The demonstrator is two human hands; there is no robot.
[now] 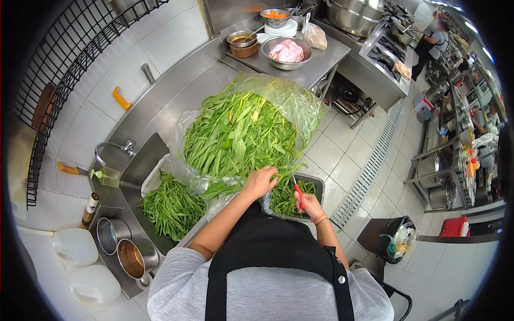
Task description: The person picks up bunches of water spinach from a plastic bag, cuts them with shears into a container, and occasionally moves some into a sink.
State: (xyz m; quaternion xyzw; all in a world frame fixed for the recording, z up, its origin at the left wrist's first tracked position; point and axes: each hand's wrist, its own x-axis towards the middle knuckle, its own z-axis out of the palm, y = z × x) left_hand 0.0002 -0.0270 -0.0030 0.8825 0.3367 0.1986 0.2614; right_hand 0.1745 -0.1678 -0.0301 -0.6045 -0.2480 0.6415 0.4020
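Observation:
My left hand (260, 182) is closed on leafy green stems at the front edge of a big heap of greens (241, 128). The heap spills from a clear plastic bag (308, 107) lying on the steel counter. In my right hand (309, 206) is a pair of scissors (299, 193) with red handles, its blades pointing up toward the stems beside my left hand. Below both hands, a dark bin (319, 187) holds loose greens (286, 202). More greens (174, 208) lie in a white basket (152, 179) over the sink, to the left.
A faucet (114, 150) and a soap bottle (108, 176) stand by the sink (128, 179). Steel pots (138, 257) and white jugs (93, 283) sit at lower left. Raw meat fills a bowl (286, 52) ahead. A trash bin (383, 235) and another person (436, 43) are rightward.

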